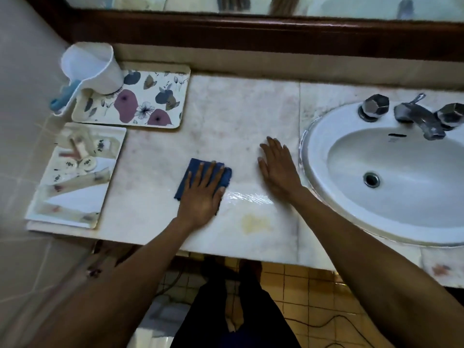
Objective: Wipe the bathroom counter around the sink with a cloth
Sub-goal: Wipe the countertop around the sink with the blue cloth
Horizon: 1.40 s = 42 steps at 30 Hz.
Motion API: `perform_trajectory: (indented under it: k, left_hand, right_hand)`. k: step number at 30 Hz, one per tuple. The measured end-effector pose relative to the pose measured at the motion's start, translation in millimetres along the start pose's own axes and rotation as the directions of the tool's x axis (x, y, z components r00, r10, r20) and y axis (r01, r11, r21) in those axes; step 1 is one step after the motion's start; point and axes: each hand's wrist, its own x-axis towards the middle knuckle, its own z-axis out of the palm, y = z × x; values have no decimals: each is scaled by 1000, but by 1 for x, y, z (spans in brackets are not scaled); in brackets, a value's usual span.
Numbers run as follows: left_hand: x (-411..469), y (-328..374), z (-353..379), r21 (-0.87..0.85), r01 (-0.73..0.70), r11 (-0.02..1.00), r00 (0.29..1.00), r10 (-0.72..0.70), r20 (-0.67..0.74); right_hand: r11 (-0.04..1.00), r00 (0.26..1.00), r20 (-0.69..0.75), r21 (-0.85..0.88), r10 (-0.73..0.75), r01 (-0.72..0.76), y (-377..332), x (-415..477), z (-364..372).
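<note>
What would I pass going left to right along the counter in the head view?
Mirrored tray → blue cloth under the left hand → wet streak → right hand → sink.

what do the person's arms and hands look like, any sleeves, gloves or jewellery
Both arms are bare from the edge of the frame to the wrist: no sleeves show. The left hand and right hand wear no gloves, and no rings, watch or bracelets are visible. The fingers are long and slim. The left forearm carries a small dark mark that may be a tattoo; it is too blurred to read.
</note>
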Motion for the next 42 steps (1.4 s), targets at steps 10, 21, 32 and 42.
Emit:
perform_trajectory:
  k: [10, 21, 32, 42]
  left_hand:
    - [0, -108, -24, -19, 228, 974, 971, -228, -70]
    - [-109, -139, -15, 58, 45, 997, 994, -39, -105]
    - [-40, -146, -20, -89, 338, 937, 930, -347, -120]
    - [-110, -154, -16, 7, 129, 992, 987, -128, -98]
  right_hand:
    - [995, 992, 75, -6, -99, 100, -99, 16, 60]
    - [993, 991, 77, -41, -112, 115, -157, 15, 87]
    - [991, 1000, -3, -133, -2, 1, -182, 2, 110]
    - [999, 996, 81, -38, -32, 35, -180, 3, 101]
